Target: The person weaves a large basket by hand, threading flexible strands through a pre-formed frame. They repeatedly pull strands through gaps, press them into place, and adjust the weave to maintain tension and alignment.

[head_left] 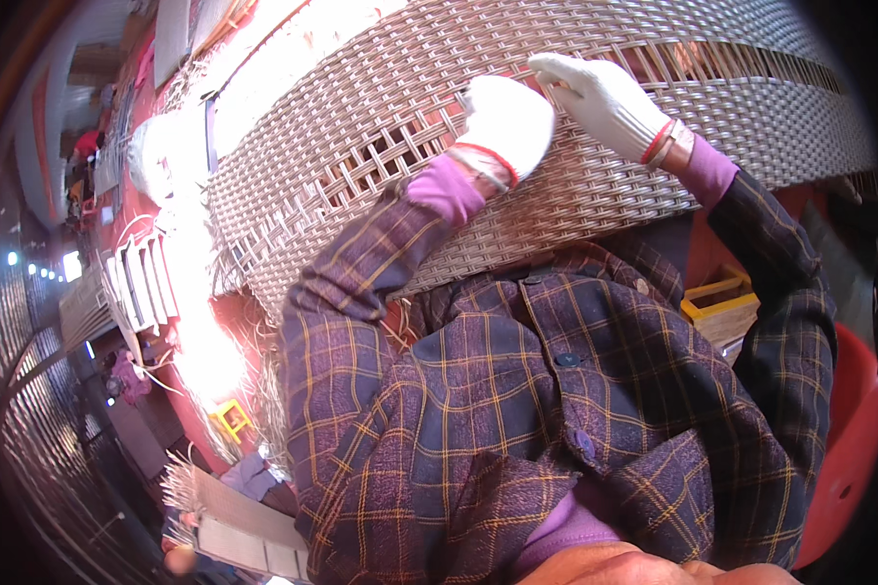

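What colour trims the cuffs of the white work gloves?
Red, on both the left hand and right hand; head view.

No packages, labels, signs or screens are showing anywhere in this view. Nothing here is carrying a tag, a sticker or a printed panel that can be made out, and the far left edge is lying too dark and too blurred to tell more.
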`<action>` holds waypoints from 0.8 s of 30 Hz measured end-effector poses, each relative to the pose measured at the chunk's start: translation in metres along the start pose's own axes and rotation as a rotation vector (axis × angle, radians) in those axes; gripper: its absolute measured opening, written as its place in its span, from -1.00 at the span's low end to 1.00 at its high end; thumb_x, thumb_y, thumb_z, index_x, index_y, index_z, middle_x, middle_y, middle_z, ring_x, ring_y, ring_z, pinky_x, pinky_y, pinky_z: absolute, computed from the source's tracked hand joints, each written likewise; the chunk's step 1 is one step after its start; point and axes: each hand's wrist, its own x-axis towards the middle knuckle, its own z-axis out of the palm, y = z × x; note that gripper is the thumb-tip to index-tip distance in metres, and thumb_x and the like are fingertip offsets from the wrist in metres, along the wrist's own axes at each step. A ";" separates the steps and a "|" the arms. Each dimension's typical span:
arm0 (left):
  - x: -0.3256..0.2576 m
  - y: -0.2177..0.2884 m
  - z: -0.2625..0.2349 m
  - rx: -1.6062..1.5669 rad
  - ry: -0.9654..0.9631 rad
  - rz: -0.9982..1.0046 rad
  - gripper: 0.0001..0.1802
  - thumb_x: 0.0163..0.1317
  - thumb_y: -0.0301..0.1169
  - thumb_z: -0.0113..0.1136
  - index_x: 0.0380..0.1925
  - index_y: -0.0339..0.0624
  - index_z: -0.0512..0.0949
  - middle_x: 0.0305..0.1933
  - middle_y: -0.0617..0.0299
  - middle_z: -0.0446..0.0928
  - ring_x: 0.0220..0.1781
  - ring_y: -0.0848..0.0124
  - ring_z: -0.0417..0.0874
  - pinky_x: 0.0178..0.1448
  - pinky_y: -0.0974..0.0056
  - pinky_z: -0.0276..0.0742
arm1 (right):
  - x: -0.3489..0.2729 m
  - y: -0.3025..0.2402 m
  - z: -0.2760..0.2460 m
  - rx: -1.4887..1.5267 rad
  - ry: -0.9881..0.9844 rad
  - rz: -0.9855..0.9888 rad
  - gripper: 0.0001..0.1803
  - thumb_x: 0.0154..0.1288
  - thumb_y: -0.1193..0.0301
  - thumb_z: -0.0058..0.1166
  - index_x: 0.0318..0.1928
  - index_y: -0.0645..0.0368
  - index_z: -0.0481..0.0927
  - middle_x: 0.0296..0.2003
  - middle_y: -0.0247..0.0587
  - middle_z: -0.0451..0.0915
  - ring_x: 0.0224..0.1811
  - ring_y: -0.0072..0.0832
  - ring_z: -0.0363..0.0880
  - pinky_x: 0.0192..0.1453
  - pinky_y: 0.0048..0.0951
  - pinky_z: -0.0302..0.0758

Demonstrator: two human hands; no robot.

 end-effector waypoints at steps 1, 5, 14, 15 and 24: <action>0.004 -0.001 0.001 -0.044 0.063 0.055 -0.69 0.40 -0.32 0.17 0.04 -0.18 0.73 -0.20 0.00 0.75 -0.21 0.11 0.78 -0.17 0.00 0.66 | 0.000 0.001 -0.002 0.004 -0.002 -0.026 -0.61 0.64 0.41 0.07 0.35 0.28 0.63 0.01 0.21 0.79 -0.01 0.06 0.84 0.09 -0.16 0.74; 0.023 -0.014 0.005 -0.129 -0.015 -0.037 -0.76 0.24 -0.21 0.33 -0.27 -0.06 0.85 -0.34 0.04 0.79 -0.29 0.02 0.83 -0.14 -0.08 0.72 | 0.005 -0.005 0.005 0.235 -0.075 -0.107 -0.51 0.44 0.61 0.09 0.36 0.37 0.59 0.11 0.35 0.72 0.23 0.17 0.72 0.29 -0.10 0.64; 0.006 -0.005 0.016 -0.673 0.163 -0.474 -0.75 0.27 -0.30 0.26 -0.25 -0.19 0.82 -0.22 -0.13 0.78 -0.13 -0.11 0.85 -0.04 -0.07 0.77 | 0.031 -0.016 -0.009 0.165 -0.307 0.184 -0.34 0.42 0.61 0.00 0.54 0.22 0.43 0.17 0.29 0.71 0.22 0.04 0.77 0.29 -0.17 0.62; 0.002 -0.006 0.014 -0.776 0.154 -0.482 -0.72 0.33 -0.24 0.25 -0.20 -0.17 0.82 -0.19 -0.13 0.78 -0.11 -0.11 0.83 -0.02 -0.09 0.74 | 0.037 -0.018 -0.014 0.164 -0.367 0.190 -0.35 0.42 0.61 0.01 0.53 0.22 0.44 0.12 0.27 0.73 0.16 0.02 0.79 0.24 -0.18 0.64; -0.050 -0.002 0.009 -0.866 0.760 -0.403 -0.81 0.42 -0.30 0.33 -0.15 -0.13 0.81 -0.10 0.09 0.79 -0.04 0.09 0.81 0.01 0.03 0.71 | 0.057 -0.019 -0.023 0.372 -0.441 0.312 -0.31 0.24 0.60 0.32 0.42 0.22 0.56 -0.51 -0.40 0.53 -0.45 -0.64 0.47 -0.32 -0.46 0.44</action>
